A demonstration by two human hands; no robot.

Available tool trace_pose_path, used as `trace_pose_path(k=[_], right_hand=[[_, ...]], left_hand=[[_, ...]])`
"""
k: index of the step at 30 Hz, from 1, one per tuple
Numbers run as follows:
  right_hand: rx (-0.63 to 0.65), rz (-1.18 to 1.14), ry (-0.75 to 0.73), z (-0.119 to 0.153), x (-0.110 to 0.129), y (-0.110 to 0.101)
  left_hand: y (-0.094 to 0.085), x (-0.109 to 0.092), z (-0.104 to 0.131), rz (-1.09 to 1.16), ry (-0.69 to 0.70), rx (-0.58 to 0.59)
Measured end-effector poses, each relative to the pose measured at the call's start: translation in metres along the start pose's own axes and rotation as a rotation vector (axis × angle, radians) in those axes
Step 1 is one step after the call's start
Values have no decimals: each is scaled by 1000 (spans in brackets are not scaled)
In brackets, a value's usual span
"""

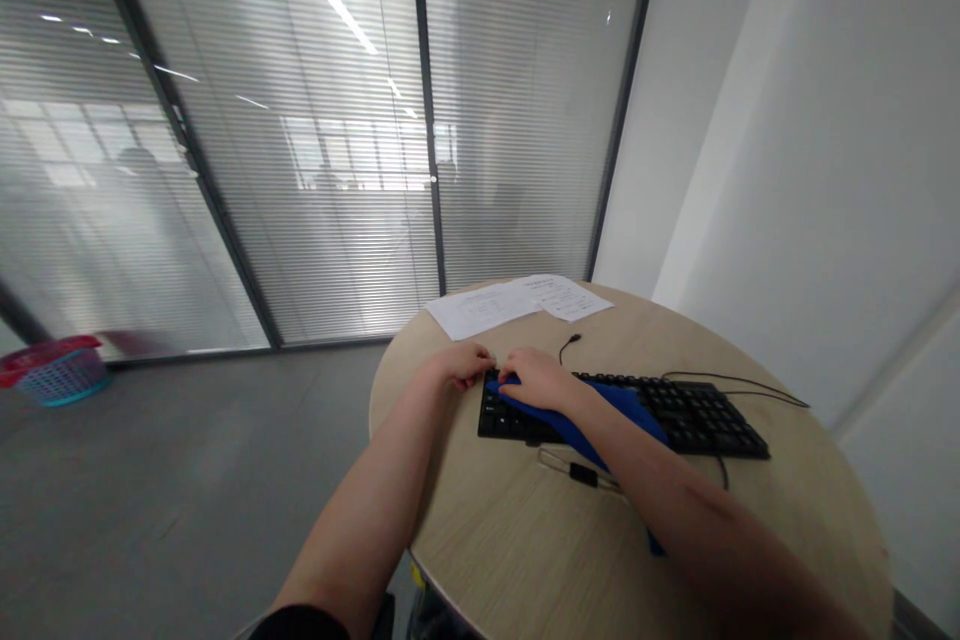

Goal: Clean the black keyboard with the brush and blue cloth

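A black keyboard (720,417) lies on the round wooden table (525,540). My left hand (466,363) is at its far left corner, with curled fingers closed on the edge. Across the left part of the keys, my right hand (534,378) presses a blue cloth (626,405), its fingers bunched on the cloth's end. The cloth trails rightward under my right forearm, which hides part of it and of the keys. Both hands are close together, with a narrow gap between them.
Printed papers (491,308) lie at the table's far side. A black cable (765,390) loops right of the keyboard, and a small plug (574,338) lies behind it. In front is a small black piece with a wire loop (583,475). A basket (64,375) stands on the floor.
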State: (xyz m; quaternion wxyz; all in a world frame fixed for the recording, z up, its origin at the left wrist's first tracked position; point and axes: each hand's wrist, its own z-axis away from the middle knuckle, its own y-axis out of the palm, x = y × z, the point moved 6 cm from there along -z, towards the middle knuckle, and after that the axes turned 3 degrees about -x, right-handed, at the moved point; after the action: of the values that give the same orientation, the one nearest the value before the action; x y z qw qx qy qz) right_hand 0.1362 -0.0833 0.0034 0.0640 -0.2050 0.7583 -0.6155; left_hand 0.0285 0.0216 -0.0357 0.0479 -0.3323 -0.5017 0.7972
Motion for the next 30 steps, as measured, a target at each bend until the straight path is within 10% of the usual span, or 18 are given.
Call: trace_pose_path(k=[11,30], right_hand=[[-63,-99,173,4,-30,-29],[47,93,80,3,-12,-4]], left_hand=[[0,-2,4,19,-33,13],[2,-8,9,26,46,69]])
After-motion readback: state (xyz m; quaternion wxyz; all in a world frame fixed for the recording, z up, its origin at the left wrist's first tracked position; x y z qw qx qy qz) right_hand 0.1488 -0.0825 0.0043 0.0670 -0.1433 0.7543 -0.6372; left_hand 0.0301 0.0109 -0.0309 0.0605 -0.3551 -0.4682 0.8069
